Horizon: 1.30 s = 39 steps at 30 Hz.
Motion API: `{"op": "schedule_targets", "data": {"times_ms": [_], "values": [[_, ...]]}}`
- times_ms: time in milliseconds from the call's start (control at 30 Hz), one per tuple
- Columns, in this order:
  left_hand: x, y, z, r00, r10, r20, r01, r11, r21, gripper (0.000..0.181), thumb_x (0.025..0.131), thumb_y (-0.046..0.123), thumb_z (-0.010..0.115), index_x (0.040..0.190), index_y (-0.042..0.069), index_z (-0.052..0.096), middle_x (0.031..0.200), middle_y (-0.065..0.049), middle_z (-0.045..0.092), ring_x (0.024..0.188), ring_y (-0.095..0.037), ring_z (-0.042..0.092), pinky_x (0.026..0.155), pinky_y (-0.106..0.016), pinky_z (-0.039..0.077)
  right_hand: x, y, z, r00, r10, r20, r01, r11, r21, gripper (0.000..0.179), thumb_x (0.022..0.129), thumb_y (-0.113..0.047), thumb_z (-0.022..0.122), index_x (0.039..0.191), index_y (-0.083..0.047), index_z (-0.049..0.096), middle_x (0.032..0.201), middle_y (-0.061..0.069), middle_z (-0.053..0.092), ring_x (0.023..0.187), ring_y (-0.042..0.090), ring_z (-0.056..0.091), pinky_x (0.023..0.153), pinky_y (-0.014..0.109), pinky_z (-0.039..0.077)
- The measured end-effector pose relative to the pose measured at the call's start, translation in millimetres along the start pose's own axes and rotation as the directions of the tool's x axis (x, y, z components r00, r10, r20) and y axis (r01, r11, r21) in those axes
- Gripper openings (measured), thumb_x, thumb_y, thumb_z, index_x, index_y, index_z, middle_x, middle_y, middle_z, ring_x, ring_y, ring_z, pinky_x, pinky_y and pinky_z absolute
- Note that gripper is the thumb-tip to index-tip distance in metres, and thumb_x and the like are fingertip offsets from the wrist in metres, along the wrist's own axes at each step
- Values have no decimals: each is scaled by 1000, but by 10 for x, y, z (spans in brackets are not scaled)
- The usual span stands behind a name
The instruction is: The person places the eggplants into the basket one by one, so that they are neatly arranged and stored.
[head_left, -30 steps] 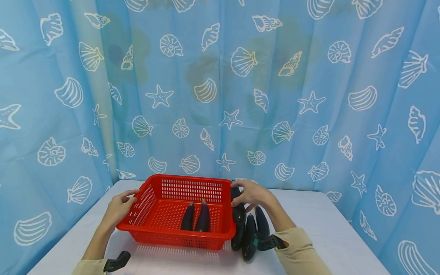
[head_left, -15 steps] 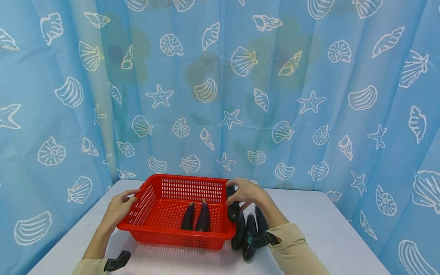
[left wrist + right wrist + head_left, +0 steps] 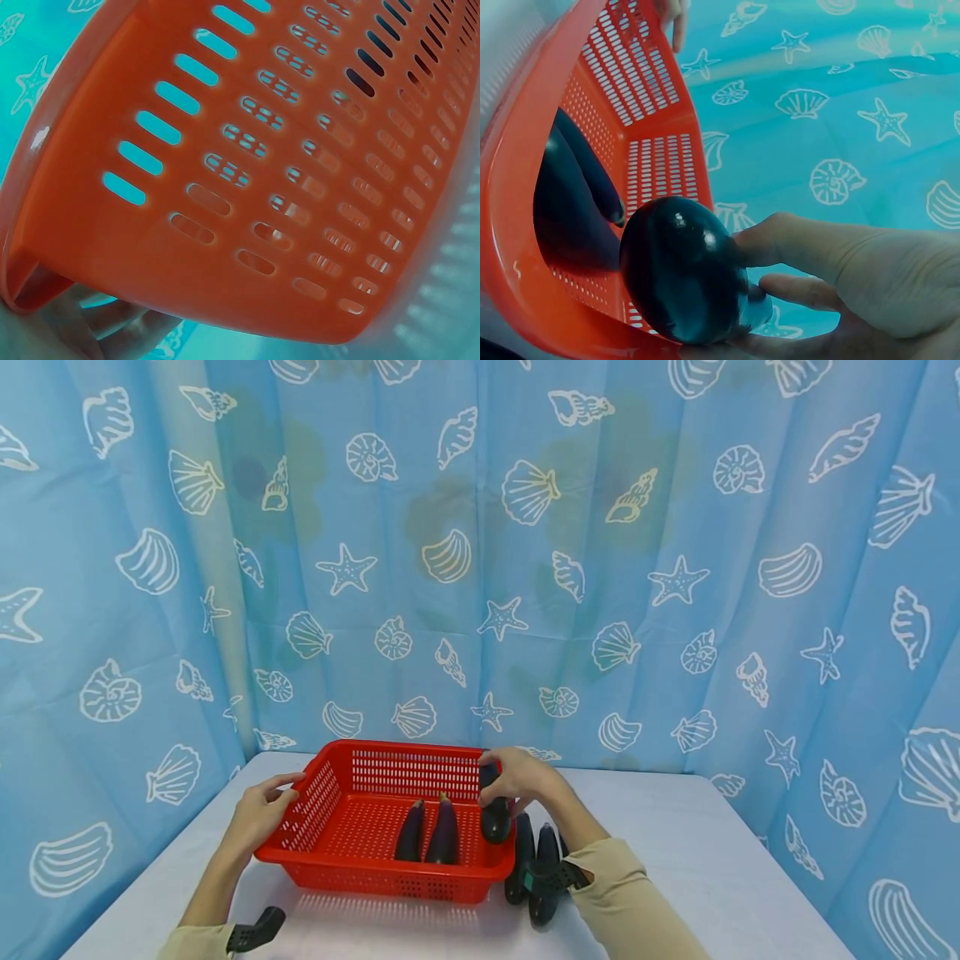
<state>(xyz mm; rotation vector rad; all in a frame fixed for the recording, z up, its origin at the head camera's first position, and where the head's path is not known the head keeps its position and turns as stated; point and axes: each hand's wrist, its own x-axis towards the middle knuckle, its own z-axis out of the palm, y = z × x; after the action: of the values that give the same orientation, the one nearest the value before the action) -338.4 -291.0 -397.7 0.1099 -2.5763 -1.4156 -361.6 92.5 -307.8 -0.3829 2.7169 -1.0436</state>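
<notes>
Curtained-off work nook; kind of building can't be told. Blue curtain, printed with white shells and starfish, closes the back and both sides of a white worktop. Red basket and eggplants look kitchen-like; wrist-worn black devices suggest a filming set-up.

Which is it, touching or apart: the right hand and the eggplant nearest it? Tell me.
Touching. The right wrist view shows the right hand gripping the eggplant, thumb against its side with no gap.

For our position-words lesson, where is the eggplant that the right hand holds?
In the head view, the held eggplant is at the right end of the red basket, right of two eggplants lying inside.
</notes>
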Motion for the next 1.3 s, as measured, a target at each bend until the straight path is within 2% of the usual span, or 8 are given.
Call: {"op": "schedule_targets", "data": {"times_ms": [300, 467, 900, 1300], "values": [[5, -1, 6, 1000, -7, -2, 7, 1000, 4, 48, 101, 25, 48, 145, 5, 45, 129, -33, 56, 96, -31, 69, 72, -39, 62, 61, -42, 115, 1000, -16, 16, 17, 1000, -22, 67, 78, -8, 79, 139, -6, 52, 124, 23, 57, 86, 31, 68, 63, 43, 62], [3, -5, 10, 1000, -10, -4, 10, 1000, 6, 47, 101, 25, 48, 145, 5, 45, 129, -33, 55, 97, -32, 69, 72, -39, 62, 86, -64, 189, 1000, -25, 18, 25, 999, -46, 65, 78, -8, 79, 137, -6, 53, 117, 20, 60, 80, 28, 68, 63, 43, 62], [3, 1, 5, 1000, -10, 2, 10, 1000, 2, 48, 101, 25, 48, 145, 6, 45, 130, -32, 55, 96, -31, 69, 71, -39, 62, 159, -106, 414, 1000, 0, -6, -1, 997, -79, 63, 75, -10, 82, 132, -7, 56, 119, 18, 61, 83, 28, 64, 63, 41, 62], [-4, 0, 1, 1000, -14, 4, 14, 1000, -9, 48, 101, 25, 48, 146, 7, 44, 130, -32, 55, 96, -30, 69, 71, -39, 62, 146, -93, 546, 1000, 19, -21, -20, 999, -50, 60, 76, -6, 80, 131, -4, 56, 113, 18, 65, 83, 31, 64, 68, 45, 62]]}}
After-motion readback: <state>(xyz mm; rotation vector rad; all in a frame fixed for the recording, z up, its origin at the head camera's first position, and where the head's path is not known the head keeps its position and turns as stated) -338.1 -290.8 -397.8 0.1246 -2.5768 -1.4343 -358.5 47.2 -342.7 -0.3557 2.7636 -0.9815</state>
